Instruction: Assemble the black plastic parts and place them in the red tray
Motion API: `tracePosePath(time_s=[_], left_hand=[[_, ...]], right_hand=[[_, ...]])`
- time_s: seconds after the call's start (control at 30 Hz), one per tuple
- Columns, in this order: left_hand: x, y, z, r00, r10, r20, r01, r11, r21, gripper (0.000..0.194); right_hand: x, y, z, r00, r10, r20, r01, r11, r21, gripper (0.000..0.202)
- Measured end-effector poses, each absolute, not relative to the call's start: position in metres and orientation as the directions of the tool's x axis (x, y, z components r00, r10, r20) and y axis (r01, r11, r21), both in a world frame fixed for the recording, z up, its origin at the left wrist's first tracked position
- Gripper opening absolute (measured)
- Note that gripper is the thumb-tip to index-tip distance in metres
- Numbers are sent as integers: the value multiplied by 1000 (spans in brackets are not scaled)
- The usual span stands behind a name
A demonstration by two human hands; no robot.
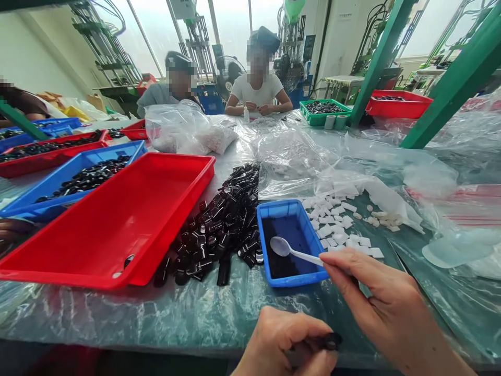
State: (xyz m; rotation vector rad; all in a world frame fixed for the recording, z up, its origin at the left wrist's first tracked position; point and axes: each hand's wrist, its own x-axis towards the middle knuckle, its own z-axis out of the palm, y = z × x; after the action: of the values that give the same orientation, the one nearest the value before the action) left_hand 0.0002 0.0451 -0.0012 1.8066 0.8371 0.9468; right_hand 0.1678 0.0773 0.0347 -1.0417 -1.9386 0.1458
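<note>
My right hand pinches the handle of a white plastic spoon, whose bowl is over a small blue tray with dark granular material in it. Low in the view, my left hand is closed around a small black piece, near the table's front edge. To the left of the blue tray lies a large heap of glossy black pieces. White rectangular pieces are scattered behind and to the right of the tray.
A large red tray with a couple of small pieces stands at left, beside blue and red trays of black pieces. Clear plastic bags lie farther back. Two people sit across the table. Green posts rise at right.
</note>
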Motion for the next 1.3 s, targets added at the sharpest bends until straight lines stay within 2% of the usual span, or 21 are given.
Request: tracePosePath(time_s=[0.37, 0.7, 0.9, 1.1, 1.3], left_hand=[[3, 46, 1, 433, 843, 319, 122, -406, 906, 17], [3, 43, 2, 462, 868, 182, 203, -304, 931, 19], [2, 41, -3, 430, 884, 183, 181, -283, 942, 19], [1, 39, -4, 408, 902, 144, 203, -243, 948, 18], [2, 40, -3, 412, 906, 92, 199, -188, 962, 19]], right_hand=[[173, 74, 29, -207, 739, 641, 605, 612, -509, 15], [174, 75, 28, -120, 822, 557, 578, 514, -634, 14], [180, 75, 23, -59, 864, 501, 592, 434, -679, 13], [179, 78, 22, -140, 856, 498, 583, 478, -657, 14], [178, 79, 23, -129, 854, 504, 581, 477, -660, 14]])
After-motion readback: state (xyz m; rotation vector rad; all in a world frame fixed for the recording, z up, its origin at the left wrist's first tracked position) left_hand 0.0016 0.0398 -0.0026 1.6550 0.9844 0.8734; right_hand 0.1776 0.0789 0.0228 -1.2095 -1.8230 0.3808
